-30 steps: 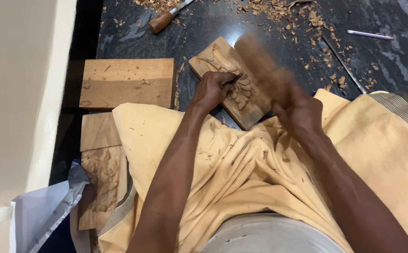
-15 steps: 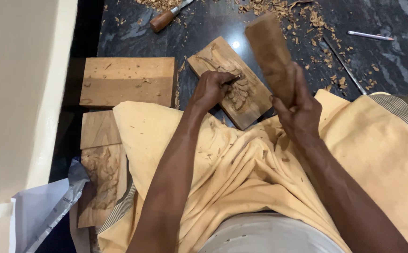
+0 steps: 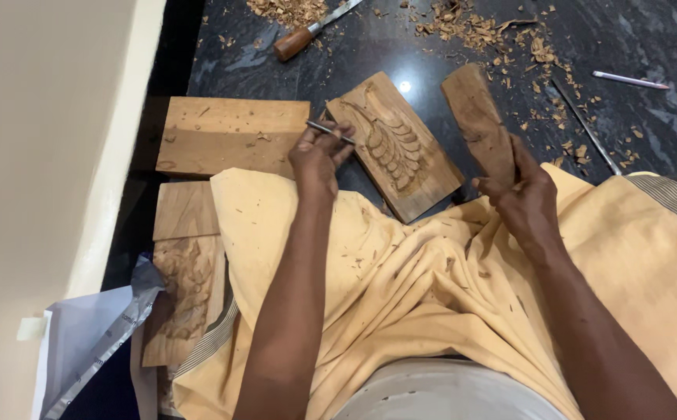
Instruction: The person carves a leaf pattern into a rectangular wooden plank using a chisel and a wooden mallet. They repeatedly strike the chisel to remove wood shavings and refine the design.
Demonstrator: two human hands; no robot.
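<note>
Head camera: my left hand [image 3: 317, 155] pinches a thin chisel [image 3: 329, 131], its tip at the edge of the carved board [image 3: 397, 148] lying on the dark floor [image 3: 634, 39] just past my knees. My right hand [image 3: 527, 198] wraps its fingers around the wooden mallet [image 3: 478, 120], raised beside the board. The feathered pattern looks largely cut, though its edges seem rough; shavings [image 3: 463, 19] litter the floor. Compared with a second ago, the mallet has pulled away to the right, and the chisel now shows clear of the carving.
</note>
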